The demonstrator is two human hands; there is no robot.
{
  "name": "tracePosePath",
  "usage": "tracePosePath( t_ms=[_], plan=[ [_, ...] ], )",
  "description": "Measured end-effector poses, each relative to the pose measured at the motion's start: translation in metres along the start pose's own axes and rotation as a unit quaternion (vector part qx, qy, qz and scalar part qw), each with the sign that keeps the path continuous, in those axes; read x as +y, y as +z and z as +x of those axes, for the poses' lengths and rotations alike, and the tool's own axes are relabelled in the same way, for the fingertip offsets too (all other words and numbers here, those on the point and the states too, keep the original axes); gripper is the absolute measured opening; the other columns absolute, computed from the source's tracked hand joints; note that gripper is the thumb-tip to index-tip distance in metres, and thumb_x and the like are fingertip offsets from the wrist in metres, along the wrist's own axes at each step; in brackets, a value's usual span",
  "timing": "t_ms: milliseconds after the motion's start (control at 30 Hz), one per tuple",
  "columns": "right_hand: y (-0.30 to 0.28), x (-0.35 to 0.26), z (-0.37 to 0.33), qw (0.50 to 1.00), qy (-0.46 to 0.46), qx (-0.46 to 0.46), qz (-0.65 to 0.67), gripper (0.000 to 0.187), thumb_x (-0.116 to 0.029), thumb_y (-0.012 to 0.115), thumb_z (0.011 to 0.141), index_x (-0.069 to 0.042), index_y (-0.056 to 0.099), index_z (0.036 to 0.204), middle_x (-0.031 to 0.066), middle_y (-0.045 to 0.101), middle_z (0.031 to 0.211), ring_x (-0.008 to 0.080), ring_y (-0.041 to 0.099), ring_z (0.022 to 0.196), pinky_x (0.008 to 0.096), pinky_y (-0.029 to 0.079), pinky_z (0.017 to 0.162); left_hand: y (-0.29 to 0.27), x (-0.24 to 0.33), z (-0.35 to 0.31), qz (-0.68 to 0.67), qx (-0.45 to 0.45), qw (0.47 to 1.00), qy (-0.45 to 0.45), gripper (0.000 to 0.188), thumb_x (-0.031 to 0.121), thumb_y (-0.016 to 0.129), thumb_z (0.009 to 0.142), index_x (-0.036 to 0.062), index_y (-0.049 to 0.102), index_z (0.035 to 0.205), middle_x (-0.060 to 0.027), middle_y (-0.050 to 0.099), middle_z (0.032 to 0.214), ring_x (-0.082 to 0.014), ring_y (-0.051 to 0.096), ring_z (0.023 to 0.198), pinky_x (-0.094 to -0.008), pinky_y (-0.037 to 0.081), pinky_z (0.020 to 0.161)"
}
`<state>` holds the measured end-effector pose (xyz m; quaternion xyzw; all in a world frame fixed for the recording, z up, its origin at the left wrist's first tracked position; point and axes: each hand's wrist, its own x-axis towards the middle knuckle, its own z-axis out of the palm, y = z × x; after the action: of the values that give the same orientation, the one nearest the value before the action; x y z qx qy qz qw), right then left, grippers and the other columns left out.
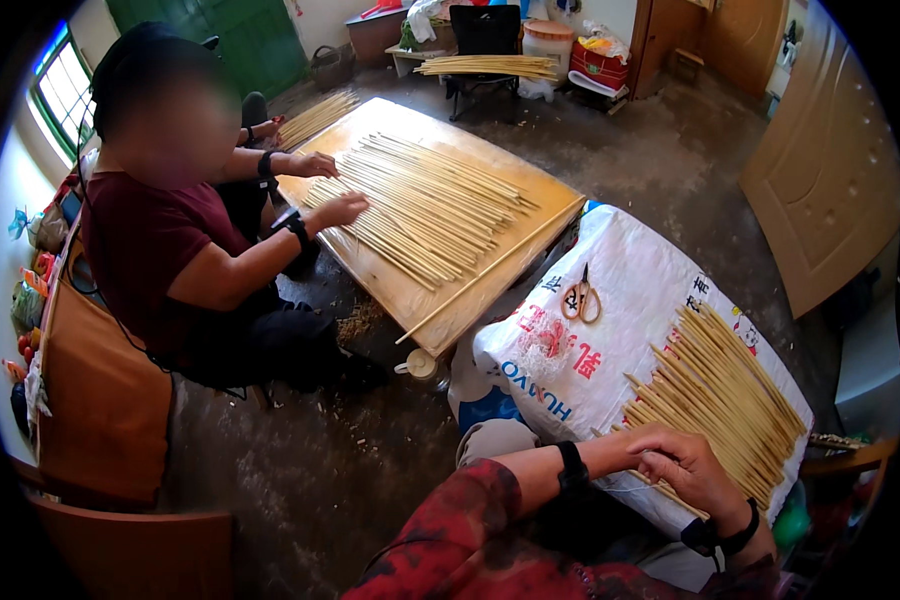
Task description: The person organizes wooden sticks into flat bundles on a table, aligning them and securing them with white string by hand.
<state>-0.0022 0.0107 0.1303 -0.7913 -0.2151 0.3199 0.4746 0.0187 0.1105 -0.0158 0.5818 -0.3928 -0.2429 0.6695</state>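
My left hand [632,447] reaches in from the left and meets my right hand [698,478] over the near-left ends of a row of thin, pale sticks [732,400]. The left fingers are mostly hidden behind the right hand. My right fingers curl inward; what they hold, if anything, cannot be made out. A thin white string [625,488] shows just below the hands. The sticks lie side by side on a white woven plastic sheet [630,270] with printing. Farther up the sheet are scissors [581,300] with reddish-brown handles and a small tangle of pink-and-white string [547,340].
At the left, a co-worker's hands [338,208] are over many sticks [425,210] on a wooden table [370,270]. One long stick [495,268] lies along its near edge. A lidded cup [418,364] stands below its corner. More sticks [485,66] rest on a black chair [485,30].
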Motion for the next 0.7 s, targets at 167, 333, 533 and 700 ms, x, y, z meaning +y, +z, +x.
tracePosePath(
  t_ms=[167,333,533,700],
  plan=[
    [-0.001,0.069,-0.041,0.963,-0.041,0.141,-0.227,0.01,-0.001,0.056,0.073,0.001,0.057,0.083,0.0118,0.056,0.077,0.0249,0.055,0.068,0.0301,0.043,0.061,0.024,-0.037,0.038,0.3,0.067,0.947,0.091,0.011,0.015,0.057,0.065,0.0037,0.059,0.064,-0.0142,0.057,0.064,-0.0314,0.058,0.065,-0.0372,0.044,0.052],
    [-0.008,0.121,-0.118,0.938,0.025,0.281,-0.202,0.005,0.0,0.053,0.074,0.001,0.054,0.079,0.0121,0.049,0.072,0.0251,0.05,0.068,0.0312,0.041,0.061,0.026,-0.026,0.041,0.462,-0.011,0.885,-0.064,0.011,0.013,0.056,0.065,0.0047,0.063,0.068,-0.0161,0.06,0.069,-0.0323,0.059,0.067,-0.0403,0.047,0.056],
    [0.011,0.181,-0.192,0.867,0.117,0.352,-0.332,0.007,0.0,0.053,0.071,-0.001,0.053,0.078,0.0129,0.048,0.074,0.0278,0.048,0.073,0.0322,0.039,0.065,0.026,-0.031,0.046,0.457,-0.034,0.887,-0.058,0.01,0.011,0.056,0.065,0.0048,0.062,0.07,-0.0153,0.06,0.071,-0.0328,0.059,0.068,-0.0401,0.047,0.058],
    [0.024,0.182,-0.19,0.847,0.077,0.311,-0.425,0.008,-0.002,0.057,0.066,-0.004,0.053,0.073,0.0122,0.05,0.072,0.0308,0.048,0.073,0.0372,0.037,0.069,0.027,-0.029,0.049,0.446,-0.045,0.891,-0.063,0.01,0.01,0.054,0.066,0.0046,0.062,0.07,-0.0154,0.06,0.071,-0.0327,0.059,0.069,-0.04,0.047,0.058]
  ],
)
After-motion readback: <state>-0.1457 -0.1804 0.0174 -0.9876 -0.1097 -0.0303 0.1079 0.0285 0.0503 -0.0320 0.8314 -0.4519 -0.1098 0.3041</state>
